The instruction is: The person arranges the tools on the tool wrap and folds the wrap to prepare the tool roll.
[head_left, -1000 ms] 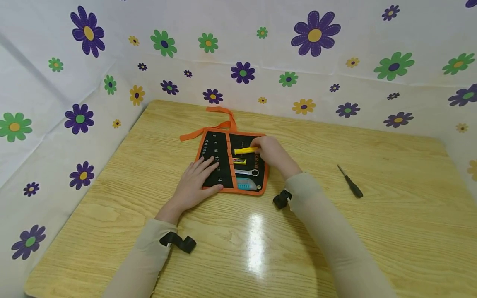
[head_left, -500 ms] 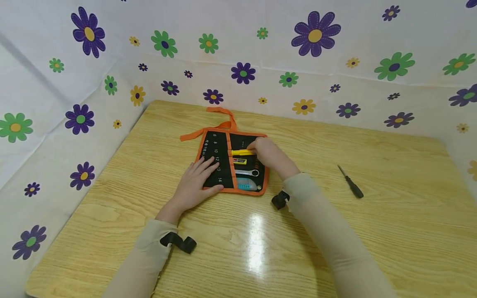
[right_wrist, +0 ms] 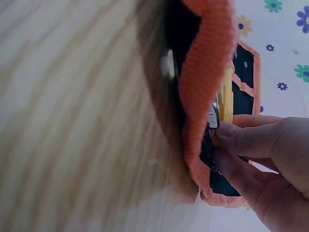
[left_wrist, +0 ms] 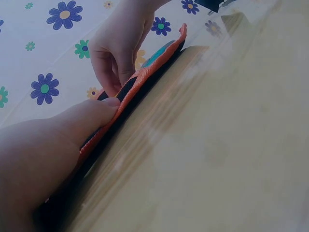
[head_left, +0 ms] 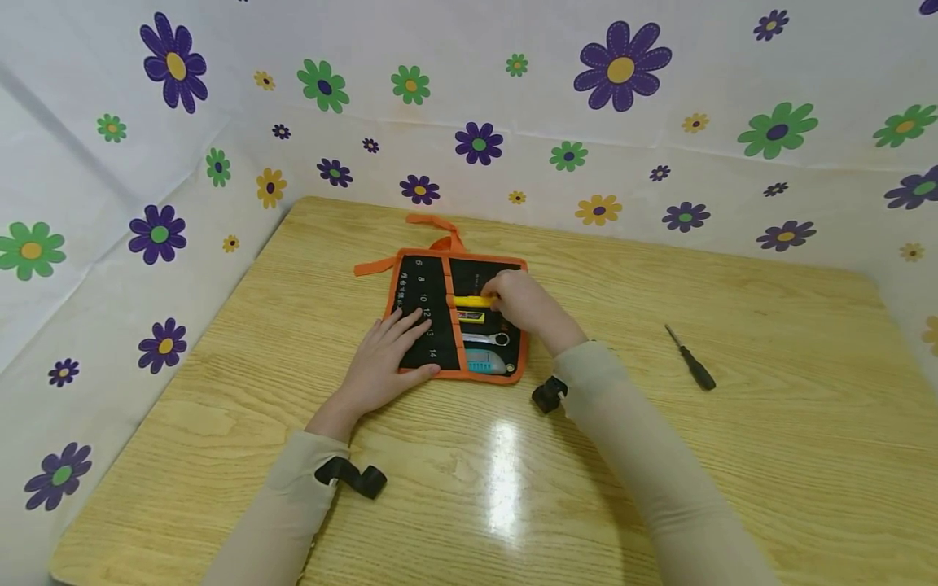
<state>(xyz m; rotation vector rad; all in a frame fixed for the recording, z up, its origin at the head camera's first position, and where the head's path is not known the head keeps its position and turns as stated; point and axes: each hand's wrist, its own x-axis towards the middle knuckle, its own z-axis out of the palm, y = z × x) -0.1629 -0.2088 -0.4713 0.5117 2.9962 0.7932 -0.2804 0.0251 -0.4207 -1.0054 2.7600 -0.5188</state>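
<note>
A yellow tool lies on the right half of a black pouch, one end at the orange band down the pouch's middle; how far it is tucked in cannot be told. The right hand, reaching over the pouch's right side, grasps it, thumb and fingers pinching the outer end. The work appears to be sliding the tool along its slot; a low push in line with the slot, grip kept near the free end, should stop the fabric bunching at the band. The left hand rests on the pouch's left half, fingers spread, grasping nothing, its thumb at the near edge; firm, flat pressure there should keep the cloth from creeping. Toward the pouch's near edge sit a small case, a wrench and a blue cutter; the fingers do best to clear the case, just beside the tool. Orange straps trail beyond the pouch's far left corner. Well to the pouch's right, a screwdriver lies on the tabletop.
</note>
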